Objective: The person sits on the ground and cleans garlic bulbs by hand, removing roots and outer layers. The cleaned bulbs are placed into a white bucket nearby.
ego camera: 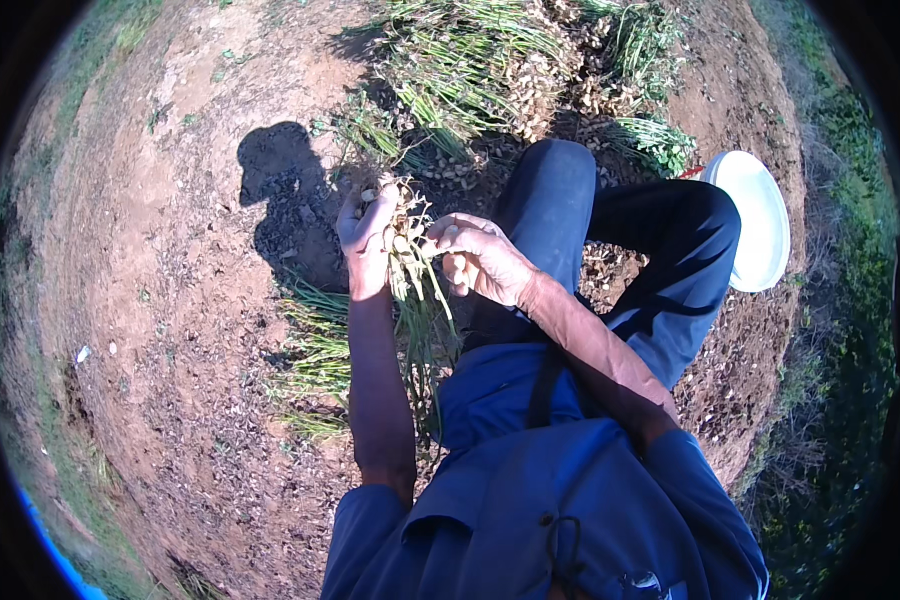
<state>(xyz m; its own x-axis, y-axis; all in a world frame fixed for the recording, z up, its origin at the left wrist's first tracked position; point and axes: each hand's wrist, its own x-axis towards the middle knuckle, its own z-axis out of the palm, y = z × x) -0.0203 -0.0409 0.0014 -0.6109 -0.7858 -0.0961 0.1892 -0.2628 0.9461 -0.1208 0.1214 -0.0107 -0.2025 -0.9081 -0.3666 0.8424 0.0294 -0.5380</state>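
Note:
My left hand [369, 244] is closed around the root end of a peanut plant bunch [414, 277], its pods showing by the thumb and its green stems hanging down between my forearms. On the right of that bunch, my right hand [481, 259] has its fingertips on a pod at the roots, and more pale pods are tucked in its curled fingers. Loose peanut pods [454, 174] lie on the shaded ground just beyond both hands. A large heap of pulled peanut plants [457, 67] with pods attached spreads past my knees.
A white plastic bucket [754, 221] is beside my bent knee at the right. Green peanut stems [315, 367] lie on the soil left of my lap. More plants [649, 142] rest beyond the knees. Weeds [847, 300] border the bare soil at the far right.

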